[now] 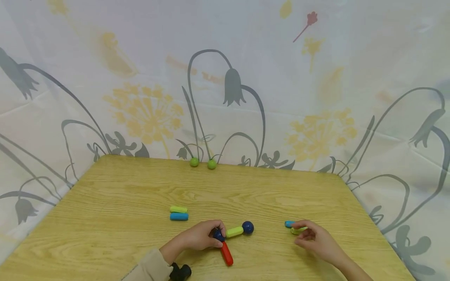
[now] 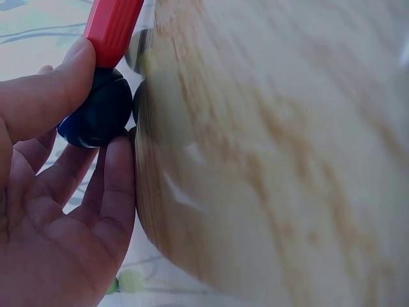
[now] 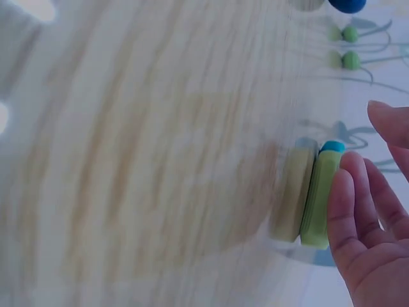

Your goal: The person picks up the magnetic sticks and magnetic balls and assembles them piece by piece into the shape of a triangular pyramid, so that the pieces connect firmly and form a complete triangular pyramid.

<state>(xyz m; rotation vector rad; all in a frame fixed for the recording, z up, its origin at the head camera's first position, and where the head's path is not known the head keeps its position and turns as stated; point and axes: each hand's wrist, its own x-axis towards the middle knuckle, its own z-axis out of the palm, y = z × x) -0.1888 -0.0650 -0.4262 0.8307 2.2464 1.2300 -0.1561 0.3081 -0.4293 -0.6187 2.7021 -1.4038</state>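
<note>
My left hand [image 1: 201,236] pinches a dark blue ball [image 2: 102,110] between thumb and fingers, low over the table. A red stick [image 1: 227,254] extends from that ball toward the near edge, and a yellow-green stick [image 1: 234,232] lies on its right side. At the far end of this yellow-green stick sits a second dark blue ball [image 1: 247,227]. My right hand [image 1: 319,242] is beside another yellow-green stick [image 3: 321,201], fingertips right at its side and thumb held apart. Behind that stick shows the end of a blue stick [image 1: 289,224], partly hidden by the fingers.
To the left, a yellow-green stick [image 1: 178,209] and a blue stick [image 1: 179,216] lie side by side. Two green balls [image 1: 194,162] are at the table's back edge, against a flower-patterned cloth [image 1: 218,128]. A black object [image 1: 180,272] shows near the left sleeve.
</note>
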